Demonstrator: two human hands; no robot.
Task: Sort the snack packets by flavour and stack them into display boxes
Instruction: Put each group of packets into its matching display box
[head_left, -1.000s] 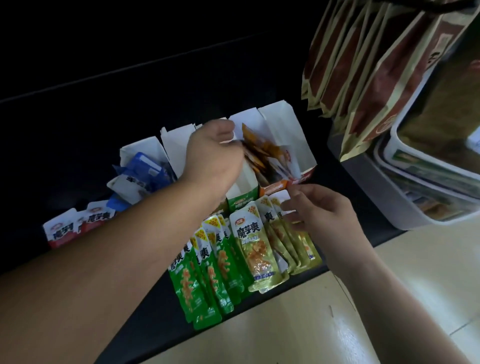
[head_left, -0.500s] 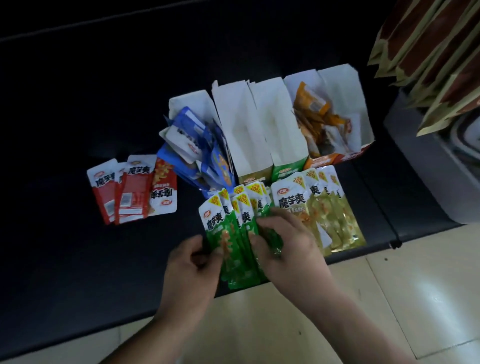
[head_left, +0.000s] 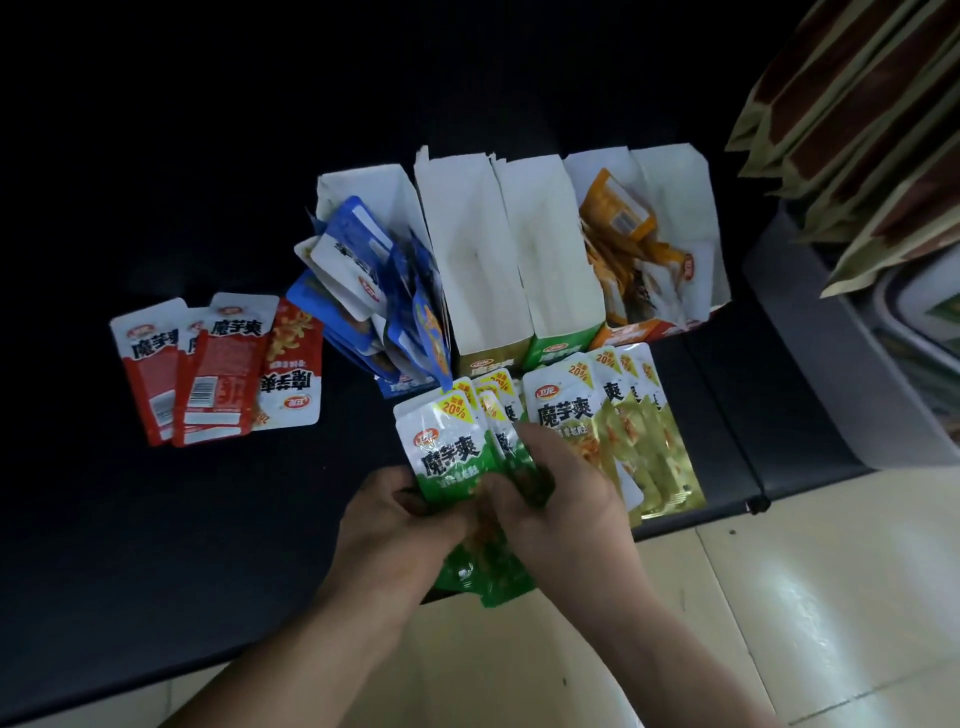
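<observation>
Both hands hold a bunch of green snack packets (head_left: 451, 447) at the front edge of the black surface. My left hand (head_left: 400, 525) grips the bunch from the left, my right hand (head_left: 561, 499) from the right. Yellow-green packets (head_left: 628, 431) lie fanned just right of them. Red packets (head_left: 218, 369) lie flat at the left. Behind stand several white display boxes: the left one (head_left: 358, 182) overflows with blue packets (head_left: 374, 296), two middle ones (head_left: 467, 249) (head_left: 550, 244) look empty, the right one (head_left: 675, 208) holds orange packets (head_left: 623, 244).
Brown and tan bags (head_left: 857, 119) hang at the upper right above a grey and white bin (head_left: 831, 364). The black surface (head_left: 156, 519) ends at a front edge over pale floor tiles (head_left: 779, 597).
My left hand came back from the boxes and my right hand left the yellow-green packets; both took hold of the green packets and gathered them into a bunch. The camera view shifted right and down.
</observation>
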